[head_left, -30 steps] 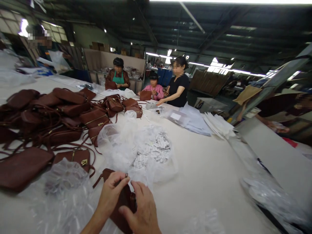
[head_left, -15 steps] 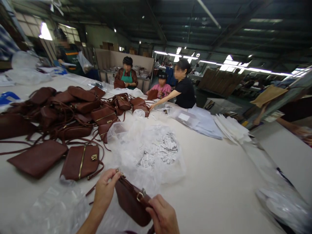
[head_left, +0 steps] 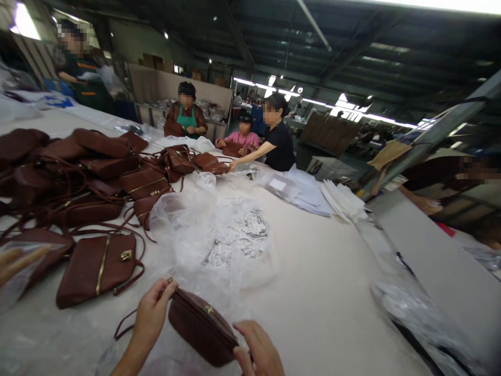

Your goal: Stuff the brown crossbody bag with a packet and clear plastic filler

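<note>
A dark brown bag [head_left: 201, 329] with a gold clasp hangs tilted between my two hands, low in the view. My left hand [head_left: 151, 313] pinches its upper left corner by a small metal ring, and a thin strap loops out beside the wrist. At the bag's lower right end, my right hand [head_left: 258, 347] grips the corner between thumb and fingers. Just beyond lies a clear plastic bag [head_left: 188, 235] with many small printed paper tags [head_left: 254, 232] on it. Another brown bag [head_left: 96, 266] with a gold zip lies flat to the left.
A large pile of brown bags [head_left: 70, 177] covers the left of the white table [head_left: 313, 292]. Another person's hand [head_left: 23, 261] is at the left edge. People stand or sit beyond the table. White sheets [head_left: 309, 193] and plastic bags [head_left: 422, 313] lie to the right.
The held bag has turned, showing more of its broad underside. The view has shifted right, so the pile sits further left. Another person's hand with clear plastic has appeared at the left edge.
</note>
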`<move>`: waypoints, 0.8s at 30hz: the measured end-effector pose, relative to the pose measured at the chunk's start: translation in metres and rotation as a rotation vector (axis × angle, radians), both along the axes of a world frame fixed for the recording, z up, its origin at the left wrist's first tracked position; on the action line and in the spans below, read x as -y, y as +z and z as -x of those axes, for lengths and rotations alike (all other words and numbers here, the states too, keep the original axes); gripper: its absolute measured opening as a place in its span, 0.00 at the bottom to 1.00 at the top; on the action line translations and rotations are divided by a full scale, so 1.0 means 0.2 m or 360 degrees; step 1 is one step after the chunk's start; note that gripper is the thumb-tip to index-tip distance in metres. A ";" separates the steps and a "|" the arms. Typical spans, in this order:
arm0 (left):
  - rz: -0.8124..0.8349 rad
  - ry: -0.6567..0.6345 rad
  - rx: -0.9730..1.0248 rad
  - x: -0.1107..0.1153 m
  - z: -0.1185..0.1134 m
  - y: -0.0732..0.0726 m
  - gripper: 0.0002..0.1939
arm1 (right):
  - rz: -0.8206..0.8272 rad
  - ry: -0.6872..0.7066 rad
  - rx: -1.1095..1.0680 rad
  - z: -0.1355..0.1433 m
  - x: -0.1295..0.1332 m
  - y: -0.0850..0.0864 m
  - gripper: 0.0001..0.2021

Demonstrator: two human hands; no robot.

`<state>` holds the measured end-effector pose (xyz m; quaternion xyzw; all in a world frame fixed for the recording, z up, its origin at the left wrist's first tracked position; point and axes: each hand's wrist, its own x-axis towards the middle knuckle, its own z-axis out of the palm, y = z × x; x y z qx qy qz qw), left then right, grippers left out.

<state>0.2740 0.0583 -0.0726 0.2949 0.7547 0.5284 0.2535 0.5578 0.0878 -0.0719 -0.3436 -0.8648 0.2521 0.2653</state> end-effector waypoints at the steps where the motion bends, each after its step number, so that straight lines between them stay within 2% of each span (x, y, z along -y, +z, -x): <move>1: 0.0001 -0.0022 -0.0026 0.00 -0.02 0.00 0.21 | 0.0075 0.0039 0.0021 0.05 -0.02 0.04 0.12; 4: 0.0007 -0.0060 -0.0112 0.00 -0.06 -0.01 0.20 | 0.0340 -0.0017 0.0101 0.18 -0.06 0.11 0.06; 7: -0.0059 -0.0040 -0.0287 0.06 -0.06 -0.04 0.21 | 0.0723 -0.0121 0.0102 0.22 -0.07 0.14 0.05; 9: -0.0216 -0.0128 -0.0736 0.11 -0.06 -0.04 0.19 | 0.0946 -0.0140 0.0079 0.22 -0.06 0.15 0.08; 12: -0.0449 -0.0467 -0.1583 0.19 -0.09 -0.01 0.18 | 0.1167 -0.0147 0.0030 0.20 -0.05 0.16 0.13; 13: -0.0476 -0.0539 -0.1723 0.21 -0.10 0.01 0.18 | 0.1219 -0.0141 0.0014 0.20 -0.04 0.17 0.13; 15: -0.0454 -0.0597 -0.1795 0.23 -0.11 0.02 0.14 | 0.1277 -0.0090 -0.0013 0.21 -0.04 0.18 0.12; 17: -0.0408 -0.0630 -0.1737 0.24 -0.12 0.02 0.13 | 0.1215 -0.0051 -0.0003 0.22 -0.05 0.17 0.11; 19: -0.0366 -0.0741 -0.1681 0.26 -0.12 0.01 0.16 | 0.0847 -0.0106 0.0136 0.22 -0.06 0.13 0.11; 22: -0.0373 -0.1046 -0.1674 0.34 -0.12 0.01 0.21 | 0.0231 -0.0249 0.0381 0.20 -0.08 0.06 0.10; 24: -0.0332 -0.1274 -0.1707 0.41 -0.15 0.02 0.21 | 0.0113 -0.0267 0.0425 0.18 -0.07 0.03 0.09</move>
